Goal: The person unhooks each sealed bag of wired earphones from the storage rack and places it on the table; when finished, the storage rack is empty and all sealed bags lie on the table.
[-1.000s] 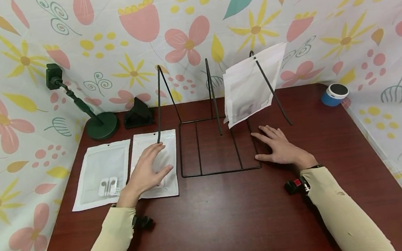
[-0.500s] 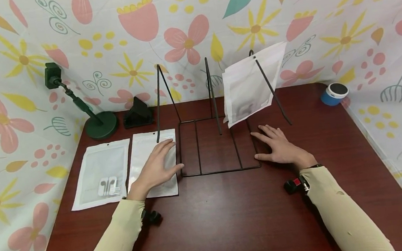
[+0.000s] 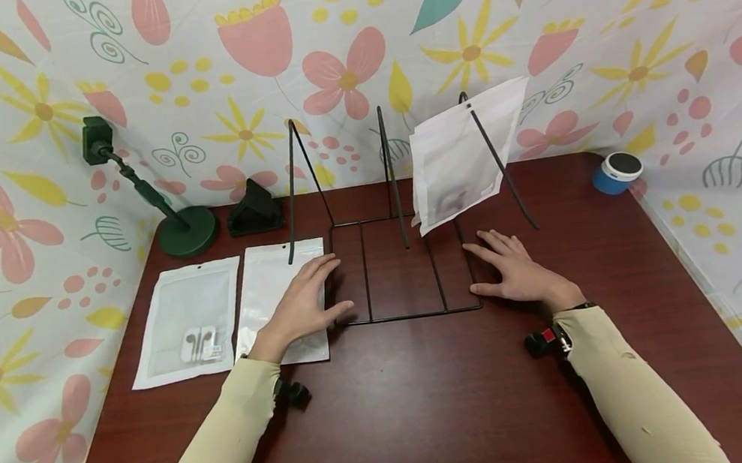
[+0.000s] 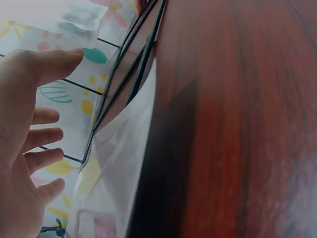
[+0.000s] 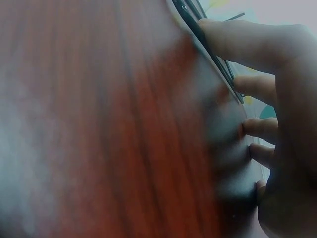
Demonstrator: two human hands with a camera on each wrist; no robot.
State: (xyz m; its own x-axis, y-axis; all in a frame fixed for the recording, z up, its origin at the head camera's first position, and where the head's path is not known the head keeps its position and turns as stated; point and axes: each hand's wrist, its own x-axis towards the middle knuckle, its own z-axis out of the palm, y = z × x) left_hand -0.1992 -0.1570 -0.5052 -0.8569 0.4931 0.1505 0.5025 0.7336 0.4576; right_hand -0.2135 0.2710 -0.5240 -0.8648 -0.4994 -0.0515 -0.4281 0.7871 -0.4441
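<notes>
From my distant place I see the black wire rack (image 3: 414,317) in the centre of the head view, on the dark red table (image 3: 398,425). Its base lies flat, with its sides roughly along those of the picture; I cannot tell surely which axis is longer. From its top, three rods (image 3: 398,206) slope down and point toward the bottom of the frame: the left one leans slightly to lower left, the middle one is nearly vertical, and the right one goes to lower right. On the right rod hangs a white pouch (image 3: 454,155), turned so that its upper edge rises to the right.

The left hand (image 3: 304,303) holds nothing; its fingers are extended and spread over a flat pouch (image 3: 274,283), near the rack's left side. I cannot tell if they touch. This pouch has its long axis from top to bottom of the picture, its hole at the upper end. The right hand (image 3: 516,273) is also spread and relaxed, thumb and index fingertip at the rack's right edge. At left lies another pouch (image 3: 178,304), leaning slightly to upper right, with earphones (image 3: 199,344) in its lower part.
</notes>
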